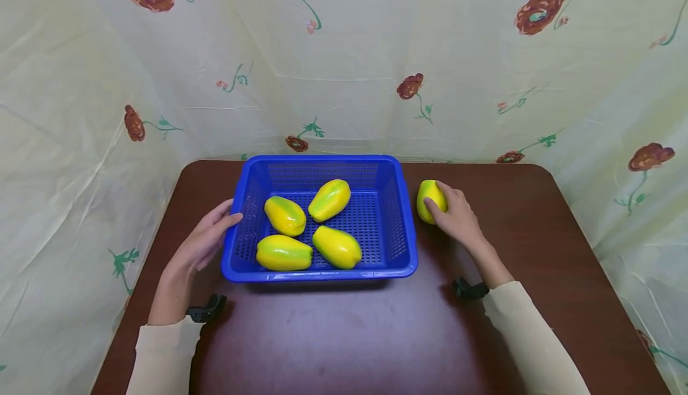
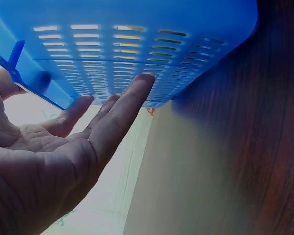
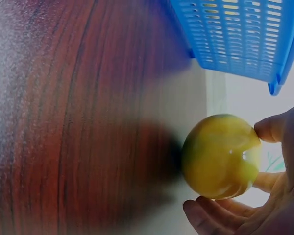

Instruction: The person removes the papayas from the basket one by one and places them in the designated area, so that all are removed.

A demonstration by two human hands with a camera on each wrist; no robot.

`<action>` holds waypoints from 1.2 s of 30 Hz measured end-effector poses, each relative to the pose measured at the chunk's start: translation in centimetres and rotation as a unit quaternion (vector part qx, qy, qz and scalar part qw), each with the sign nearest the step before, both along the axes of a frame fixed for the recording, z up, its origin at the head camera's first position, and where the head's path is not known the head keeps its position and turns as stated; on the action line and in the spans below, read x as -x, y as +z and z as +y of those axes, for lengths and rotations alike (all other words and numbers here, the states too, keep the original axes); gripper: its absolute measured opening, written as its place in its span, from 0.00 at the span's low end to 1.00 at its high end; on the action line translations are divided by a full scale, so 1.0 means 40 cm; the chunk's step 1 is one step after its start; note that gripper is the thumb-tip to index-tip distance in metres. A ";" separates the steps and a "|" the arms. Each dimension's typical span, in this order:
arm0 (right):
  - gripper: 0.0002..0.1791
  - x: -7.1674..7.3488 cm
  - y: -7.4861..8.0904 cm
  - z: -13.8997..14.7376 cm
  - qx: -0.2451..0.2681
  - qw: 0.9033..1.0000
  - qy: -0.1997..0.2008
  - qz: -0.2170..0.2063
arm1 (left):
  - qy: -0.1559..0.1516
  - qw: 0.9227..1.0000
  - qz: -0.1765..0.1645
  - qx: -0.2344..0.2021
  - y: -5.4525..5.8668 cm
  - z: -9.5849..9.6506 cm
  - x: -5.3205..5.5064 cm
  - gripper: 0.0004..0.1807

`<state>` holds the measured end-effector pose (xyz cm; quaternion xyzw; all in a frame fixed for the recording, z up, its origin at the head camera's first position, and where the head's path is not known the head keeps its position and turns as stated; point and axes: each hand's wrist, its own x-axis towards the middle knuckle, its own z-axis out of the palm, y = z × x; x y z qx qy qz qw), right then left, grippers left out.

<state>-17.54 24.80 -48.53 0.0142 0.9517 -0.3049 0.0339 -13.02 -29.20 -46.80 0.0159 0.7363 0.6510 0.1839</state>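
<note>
A blue plastic basket [image 1: 319, 276] with slotted walls stands on the table and holds several yellow-green papayas [image 1: 329, 200]. My left hand [image 1: 206, 236] is at the basket's left side, thumb hooked over the rim. In the left wrist view its fingers [image 2: 120, 115] reach along the outside of the slotted wall. To the right of the basket, my right hand [image 1: 455, 216] grips another papaya [image 1: 428, 202] between thumb and fingers. The right wrist view shows this papaya [image 3: 220, 156] end-on, close over the wood, with the thumb on one side and fingertips on the other.
The dark brown wooden table [image 1: 344, 335] has rounded far corners. Behind it and at both sides hangs a pale curtain [image 1: 355, 54] printed with red flowers. A black band [image 1: 470, 289] is on the right wrist and another [image 1: 206, 309] on the left.
</note>
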 end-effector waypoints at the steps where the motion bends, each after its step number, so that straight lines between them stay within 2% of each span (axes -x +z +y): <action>1: 0.41 -0.001 0.000 -0.001 0.001 1.000 -0.001 -0.003 | 0.000 1.000 -0.001 0.001 0.000 0.000 0.000 0.37; 16: 0.43 -0.006 0.004 -0.007 0.008 1.000 0.000 0.000 | 0.001 1.000 -0.003 0.009 -0.001 -0.001 0.001 0.38; 24: 0.43 -0.010 0.007 -0.013 0.013 1.000 -0.004 0.026 | 0.002 1.000 -0.005 0.006 0.001 -0.001 -0.001 0.38; 29: 0.40 -0.017 0.033 -0.020 0.022 0.998 0.004 0.061 | 0.001 1.000 -0.004 0.004 0.000 -0.002 -0.003 0.38; 36: 0.39 -0.029 0.103 -0.036 0.031 0.995 0.027 0.090 | 0.000 1.000 0.002 0.010 0.001 0.000 -0.004 0.38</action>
